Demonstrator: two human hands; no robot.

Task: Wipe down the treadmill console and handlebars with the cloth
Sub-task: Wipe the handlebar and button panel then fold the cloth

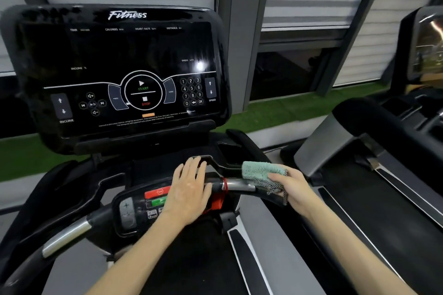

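Mint-green cloth [261, 171], folded over the right handlebar [239, 185], is gripped by the right hand [288, 187], apparently wrapped around the bar. Left hand [189, 189] rests flat, fingers straight, below the dark console [115, 74].

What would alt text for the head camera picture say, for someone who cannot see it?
A person's right hand grips a green cloth over a treadmill's front handlebar, while the left hand rests flat beside it on the small control panel. Above stands the black console, marked Fitness, its display dark.
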